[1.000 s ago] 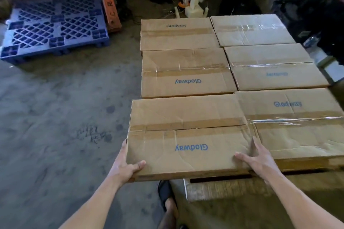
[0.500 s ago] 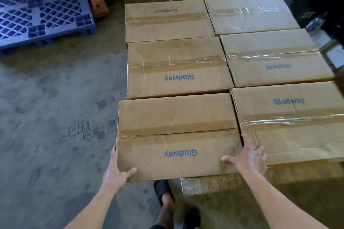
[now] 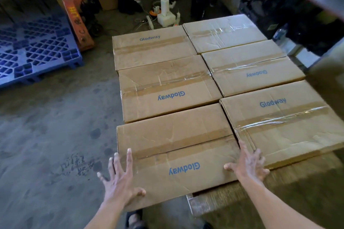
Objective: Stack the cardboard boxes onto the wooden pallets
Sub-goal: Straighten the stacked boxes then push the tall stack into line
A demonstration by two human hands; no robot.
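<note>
The nearest left box is lying in the top layer at the near-left corner of the wooden pallet, tight against the near-right box and the middle-left box. Both hands are lying released with fingers straight and spread: the left hand over the box's near-left corner, the right hand on its right edge at the seam between the two near boxes. The chief risk, as I am judging it, is overhang: the box seems to be reaching past the pallet's near edge and left edge, so a weak push may be leaving it unsupported and tipping toward the sandalled foot below. A skewed push could also be jamming it against its neighbour and opening a gap in the row, and the right fingers are sitting where they could be pinched in that seam. The pallet is standing on a stained grey concrete floor. A blue plastic pallet is lying well apart to the left beside an orange pallet-truck part, and white plugs and cables are trailing beyond the far edge.
</note>
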